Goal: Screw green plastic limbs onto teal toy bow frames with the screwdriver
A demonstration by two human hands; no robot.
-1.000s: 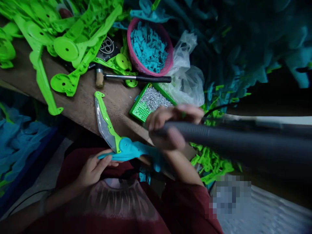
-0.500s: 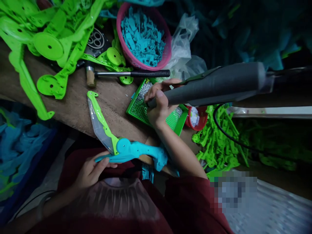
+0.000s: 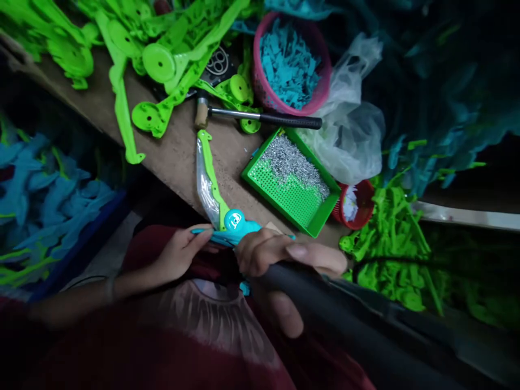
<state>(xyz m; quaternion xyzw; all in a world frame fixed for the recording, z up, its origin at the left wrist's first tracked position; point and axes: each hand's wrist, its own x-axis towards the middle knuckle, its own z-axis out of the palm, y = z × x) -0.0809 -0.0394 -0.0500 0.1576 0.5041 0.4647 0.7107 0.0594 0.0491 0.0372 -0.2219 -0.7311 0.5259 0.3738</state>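
Observation:
My left hand [image 3: 184, 249] grips the near end of a turquoise-and-green plastic piece [image 3: 234, 227], thumb on top. A green strip with a clear, blade-like sheet [image 3: 208, 189] runs up from its round turquoise joint, which bears a white mark. My right hand [image 3: 280, 257] is wrapped round a thick dark grey electric screwdriver [image 3: 320, 309]. Its fingers are just right of the joint and cover the tool's tip and part of the turquoise piece, so I cannot tell whether the tip touches it.
A green basket [image 3: 280, 203] holds many small silver screws. Beyond it lie a hammer [image 3: 260, 116], a pink basket [image 3: 260, 70] of turquoise parts and a clear plastic bag [image 3: 357, 141]. Green parts [image 3: 158, 62] pile at the back left and right, near a red basket [image 3: 368, 203].
My right hand has brought the screwdriver from over the green basket down and back to the turquoise piece. A white mark now shows on the joint. The view has shifted left.

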